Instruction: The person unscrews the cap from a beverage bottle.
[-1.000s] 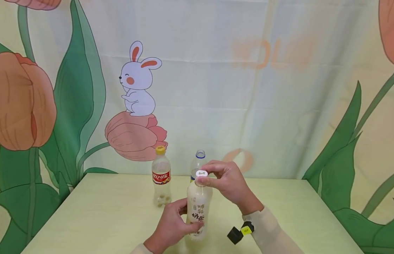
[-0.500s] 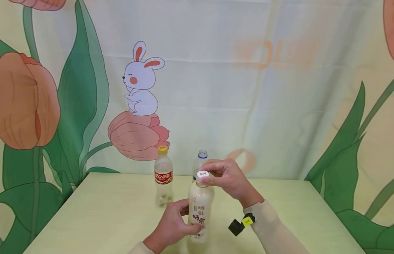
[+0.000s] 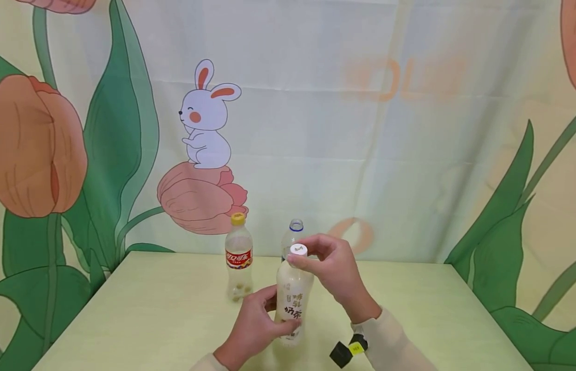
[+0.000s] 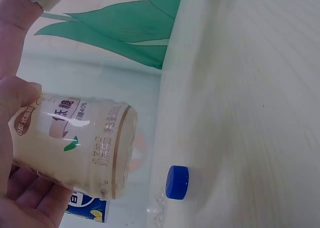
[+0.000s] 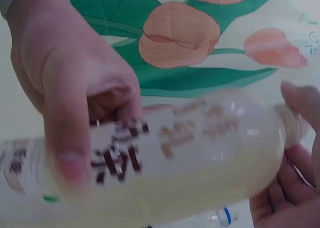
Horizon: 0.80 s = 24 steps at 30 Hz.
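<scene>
My left hand (image 3: 252, 325) grips a milk tea bottle (image 3: 293, 291) round its lower body, thumb across the front of the label. The bottle is clear plastic with pale, milky contents and dark printed characters, and in the head view it leans slightly to the right. At its top, my right hand (image 3: 340, 275) pinches the white cap (image 3: 299, 249) between thumb and fingers. The left wrist view shows the base of the bottle (image 4: 100, 143) held above the table. In the right wrist view, my right fingers (image 5: 280, 198) wrap round the bottle's neck end.
A cola bottle (image 3: 239, 247) with a red label and yellow cap stands at the back left. Behind the held bottle is an uncapped clear bottle (image 3: 291, 236) with a blue neck ring. A loose blue cap (image 4: 177, 182) lies on the table (image 3: 153, 309), before a printed backdrop.
The white cap has turned under my right hand, whose wrist has swung round. The milk tea bottle has risen slightly and tilted a little; my left hand keeps its grip.
</scene>
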Each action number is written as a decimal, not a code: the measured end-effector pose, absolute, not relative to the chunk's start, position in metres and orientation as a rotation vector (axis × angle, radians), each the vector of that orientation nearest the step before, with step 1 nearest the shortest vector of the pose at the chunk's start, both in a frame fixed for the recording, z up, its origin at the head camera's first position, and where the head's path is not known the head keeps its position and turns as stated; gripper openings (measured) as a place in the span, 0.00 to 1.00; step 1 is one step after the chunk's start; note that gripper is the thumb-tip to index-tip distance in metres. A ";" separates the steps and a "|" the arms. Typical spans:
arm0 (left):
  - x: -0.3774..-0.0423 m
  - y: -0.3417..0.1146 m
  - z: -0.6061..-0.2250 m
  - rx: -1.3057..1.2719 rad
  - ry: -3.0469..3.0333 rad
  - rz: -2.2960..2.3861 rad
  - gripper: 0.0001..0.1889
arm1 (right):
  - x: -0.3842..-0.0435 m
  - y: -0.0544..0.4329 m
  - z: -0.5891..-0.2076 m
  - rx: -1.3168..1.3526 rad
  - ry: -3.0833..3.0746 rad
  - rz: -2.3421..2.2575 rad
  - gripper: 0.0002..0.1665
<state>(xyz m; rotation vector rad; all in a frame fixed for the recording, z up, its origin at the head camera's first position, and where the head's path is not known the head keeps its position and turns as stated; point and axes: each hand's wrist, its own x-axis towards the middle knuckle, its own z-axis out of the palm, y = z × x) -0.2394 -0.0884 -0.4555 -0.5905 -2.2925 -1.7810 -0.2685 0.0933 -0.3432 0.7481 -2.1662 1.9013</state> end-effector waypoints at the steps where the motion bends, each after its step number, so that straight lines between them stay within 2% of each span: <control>1: -0.239 -0.088 -0.456 -0.581 -2.296 -1.775 0.25 | -0.266 0.092 -0.343 0.685 -2.172 1.893 0.15; 6: -0.239 -0.085 -0.457 -0.528 -2.323 -1.706 0.27 | -0.257 0.086 -0.343 0.461 -2.172 1.841 0.17; 10: -0.239 -0.082 -0.458 -0.494 -2.336 -1.660 0.28 | -0.254 0.084 -0.343 0.403 -2.140 1.834 0.18; 18: -0.237 -0.082 -0.457 -0.485 -2.356 -1.588 0.26 | -0.254 0.085 -0.343 0.527 -2.119 1.762 0.13; 24: -0.236 -0.083 -0.455 -0.512 -2.371 -1.535 0.25 | -0.253 0.087 -0.341 0.622 -2.114 1.762 0.14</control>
